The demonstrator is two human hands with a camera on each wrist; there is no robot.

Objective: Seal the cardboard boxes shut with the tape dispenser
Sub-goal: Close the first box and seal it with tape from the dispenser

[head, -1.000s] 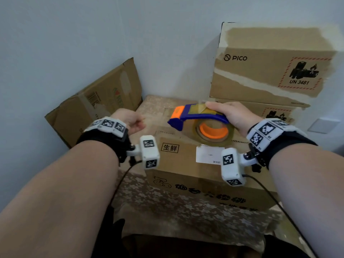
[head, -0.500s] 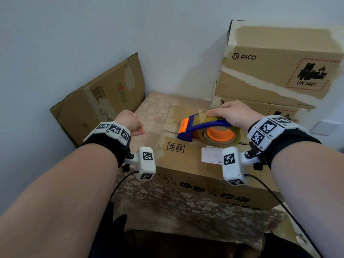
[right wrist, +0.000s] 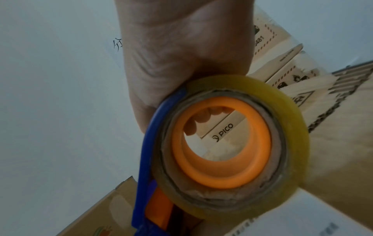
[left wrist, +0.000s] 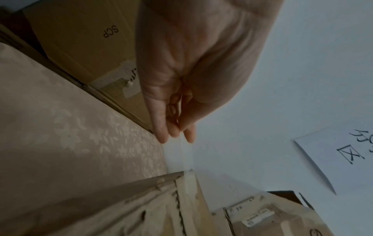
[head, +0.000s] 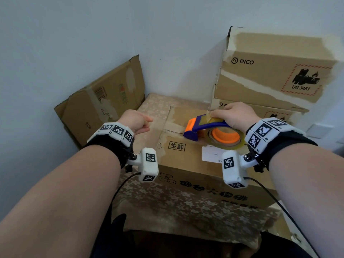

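Dispenser (head: 208, 125), gripped in the right hand (head: 236, 116), is laid along the box (head: 182, 161) seam, nose toward 9 o'clock; there the left hand (head: 135, 121) is held bunched, apparently empty.

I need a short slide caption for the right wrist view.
Right hand grips a blue tape dispenser with an orange hub.

Four brown cardboard boxes: one printed box (head: 186, 161) on the cloth-covered bench (head: 176, 202), an upper PICO box (head: 270, 75), a lower PICO box (head: 275, 116) and one leaning box (head: 104, 103). One blue-and-orange plastic tape dispenser (head: 204, 125) with one roll of clear yellowish tape (head: 238, 144). One white paper label (head: 211, 153). One handwritten white sheet (left wrist: 343, 151). Two bare hands: left hand (head: 135, 121), right hand (head: 236, 116).
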